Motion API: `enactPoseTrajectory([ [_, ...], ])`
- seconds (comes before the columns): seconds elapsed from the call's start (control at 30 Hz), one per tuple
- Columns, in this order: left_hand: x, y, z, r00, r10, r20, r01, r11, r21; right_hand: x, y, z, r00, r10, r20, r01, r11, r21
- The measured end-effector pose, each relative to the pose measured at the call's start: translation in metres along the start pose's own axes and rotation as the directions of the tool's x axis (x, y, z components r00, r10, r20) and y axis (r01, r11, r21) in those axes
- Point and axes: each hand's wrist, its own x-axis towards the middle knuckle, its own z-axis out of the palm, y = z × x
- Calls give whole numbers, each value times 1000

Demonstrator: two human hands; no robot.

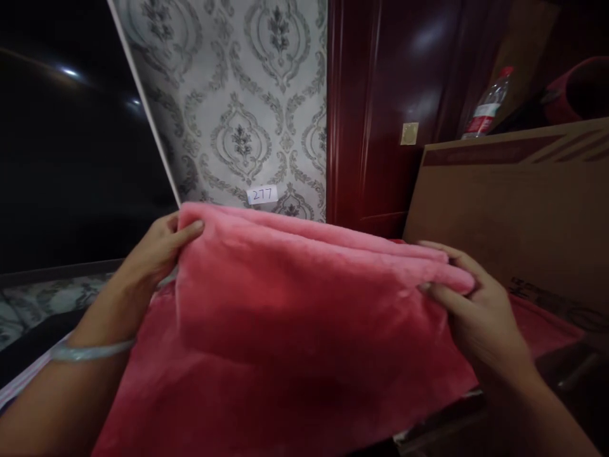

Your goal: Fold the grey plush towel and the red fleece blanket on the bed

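Note:
A plush pink-red cloth (304,285), folded over along its top edge, is stretched between my two hands. At its upper left corner my left hand (164,244) is closed, thumb in front and fingers behind. My right hand (471,298) pinches the folded layers at the right end, with its thumb on the near face. The top edge slopes down slightly toward the right. Below the held piece lies more red plush fabric (147,362); whether it is the same cloth I cannot tell. A pale bangle (90,351) circles my left wrist.
A large cardboard box (514,209) stands at the right, with a red-capped plastic bottle (485,111) at its top edge. A dark television screen (71,146) fills the left. Behind are patterned wallpaper (204,114) with a "277" label (262,194) and a dark red door (399,76).

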Motion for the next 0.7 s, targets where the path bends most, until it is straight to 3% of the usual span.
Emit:
enactPoseTrajectory([
  [0.13,-29,-24,-27,983,-175,-55,176,984,9,23,21,40,971,119,209,-149,979,138],
  [0.23,-32,-44,-38,978,-194,-81,199,978,63,45,40,76,946,160,281,-220,955,200],
  [0.33,-30,-42,-46,981,-125,-151,146,980,135,69,35,97,965,38,259,-86,980,177],
  [0.43,-37,-34,-60,977,11,-214,46,964,261,77,18,93,963,-179,199,176,984,33],
  [0.5,-54,-42,-72,975,64,-212,22,924,383,60,21,81,927,-325,187,348,932,-101],
  [0.6,-106,-89,-89,989,83,-122,-5,844,537,-3,61,61,836,-471,283,532,821,-208],
  [0.7,-177,-150,-93,998,11,57,-42,818,574,-90,115,42,783,-355,511,519,825,-222],
])
